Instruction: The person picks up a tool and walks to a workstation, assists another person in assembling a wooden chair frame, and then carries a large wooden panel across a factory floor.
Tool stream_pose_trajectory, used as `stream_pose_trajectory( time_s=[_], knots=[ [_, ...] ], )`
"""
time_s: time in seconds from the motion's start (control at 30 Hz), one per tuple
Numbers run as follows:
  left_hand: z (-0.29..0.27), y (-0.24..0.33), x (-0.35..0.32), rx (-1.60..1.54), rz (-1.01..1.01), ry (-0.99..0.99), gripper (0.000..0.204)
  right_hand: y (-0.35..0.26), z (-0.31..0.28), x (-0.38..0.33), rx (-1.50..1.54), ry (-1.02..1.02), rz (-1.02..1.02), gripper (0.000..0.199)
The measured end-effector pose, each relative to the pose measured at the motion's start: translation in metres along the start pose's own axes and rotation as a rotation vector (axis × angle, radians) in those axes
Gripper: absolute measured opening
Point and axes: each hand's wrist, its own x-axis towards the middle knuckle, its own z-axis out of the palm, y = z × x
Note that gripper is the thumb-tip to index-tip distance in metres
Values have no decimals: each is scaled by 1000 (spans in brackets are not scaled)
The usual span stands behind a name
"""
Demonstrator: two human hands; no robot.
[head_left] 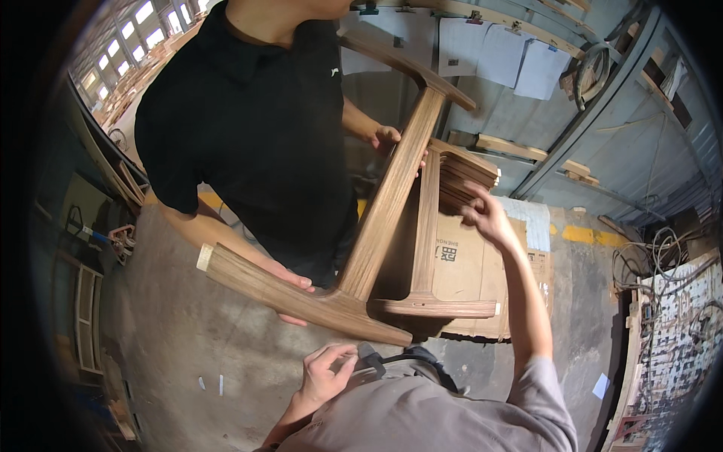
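Observation:
My left hand (329,373) is at my waist, its fingers loosely curled and nothing visible in them. Beside it is a dark grey strap or flap (370,357). My right hand (488,215) is raised with its index finger stretched out, near a stack of curved wooden parts (461,175) and touching none that I can make out. Facing me, a person in a black shirt holds a brown wooden H-shaped frame (392,197) tilted, one hand (286,282) under its near curved end and the other (385,138) by the upright. A similar wooden frame (426,226) stands behind it.
Flattened cardboard (474,264) lies beneath the stacked parts. Paper sheets (501,56) hang clipped along the far wall. Coiled cables (670,248) and a spotted panel (670,339) are at the right. A wooden rack (88,316) stands at the left.

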Motion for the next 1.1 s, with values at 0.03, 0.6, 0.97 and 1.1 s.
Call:
stream_pose_trajectory(
  time_s=[0.03,0.6,0.97,1.1],
  knots=[
    [2,0,1,70,8,34,18,-1,-7,22,-232,68,-118,62],
    [123,-20,-85,445,-478,569,9,28,-22,378,-571,150,-290,64],
    [181,-16,-80,410,-598,754,6,25,10,291,-304,118,-694,19],
    [195,-19,-75,612,-459,890,9,95,38,103,-109,-200,-544,8]
  ],
)
